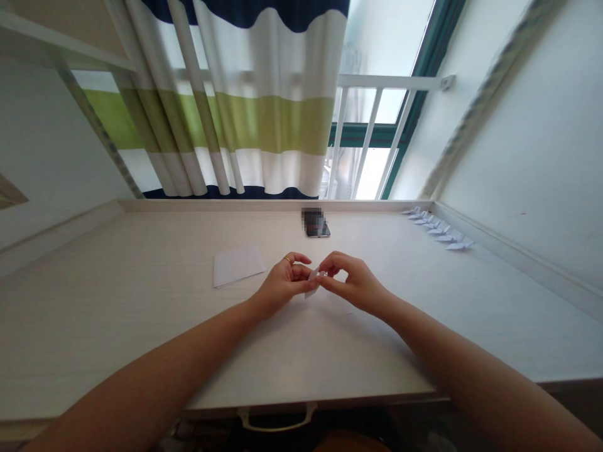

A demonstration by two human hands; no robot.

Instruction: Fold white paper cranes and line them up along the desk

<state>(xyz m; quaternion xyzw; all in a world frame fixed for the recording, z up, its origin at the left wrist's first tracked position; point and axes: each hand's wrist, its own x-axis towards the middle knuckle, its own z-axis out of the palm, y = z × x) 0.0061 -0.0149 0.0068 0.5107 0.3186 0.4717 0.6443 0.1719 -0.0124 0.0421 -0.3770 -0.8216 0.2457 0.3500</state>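
Pinching small white paper (pixel 310 293) at frame centre between left hand (pixel 281 284) and right hand (pixel 357 280). Probably light, thin, easily creased or torn; best taken lightly by edges.

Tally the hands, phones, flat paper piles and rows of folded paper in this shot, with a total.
Hands (left hand and right hand, holding white paper): 2
Phone: 1
Flat paper pile: 1
Row of folded papers: 1
Total: 5

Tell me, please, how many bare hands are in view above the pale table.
2: the bare left hand, with a gold-coloured ring, and the bare right hand, at either side of the small white paper, both holding it.
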